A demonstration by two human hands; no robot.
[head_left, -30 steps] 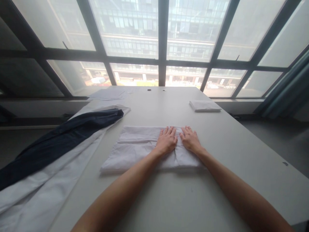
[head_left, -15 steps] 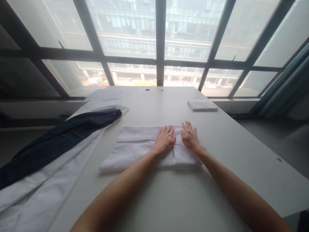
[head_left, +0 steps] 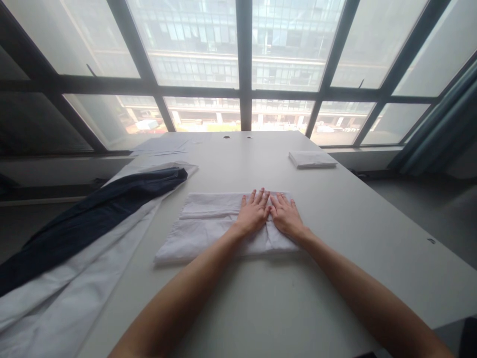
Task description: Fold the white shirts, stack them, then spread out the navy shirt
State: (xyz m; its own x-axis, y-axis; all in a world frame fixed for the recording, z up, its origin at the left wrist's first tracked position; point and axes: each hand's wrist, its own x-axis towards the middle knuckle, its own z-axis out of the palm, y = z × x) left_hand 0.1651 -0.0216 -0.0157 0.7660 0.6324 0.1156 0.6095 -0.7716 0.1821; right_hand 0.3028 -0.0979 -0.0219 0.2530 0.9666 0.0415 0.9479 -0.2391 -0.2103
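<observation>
A white folded cloth [head_left: 203, 233] lies flat on the white table [head_left: 261, 308] in front of me, with a crease running across its left part and another fold near my hands. My left hand [head_left: 254, 211] rests palm down on the cloth's right half, its fingers spread towards the far edge. Close beside it, my right hand [head_left: 286, 214] also lies flat on the cloth, fingers apart, the two thumbs nearly touching. Neither hand grips anything. Some of the cloth under both hands and my left forearm is hidden.
A smaller folded white cloth [head_left: 312, 159] sits at the table's far right. Along the left side lie a dark navy fabric [head_left: 100, 214] and loose white fabric [head_left: 85, 278]. Thin white sheets [head_left: 160, 144] are at the far left, before large windows [head_left: 194, 44].
My right hand has slid left across the cloth, close to my left hand. The left hand has stayed almost in place, its fingers spread a little wider.
</observation>
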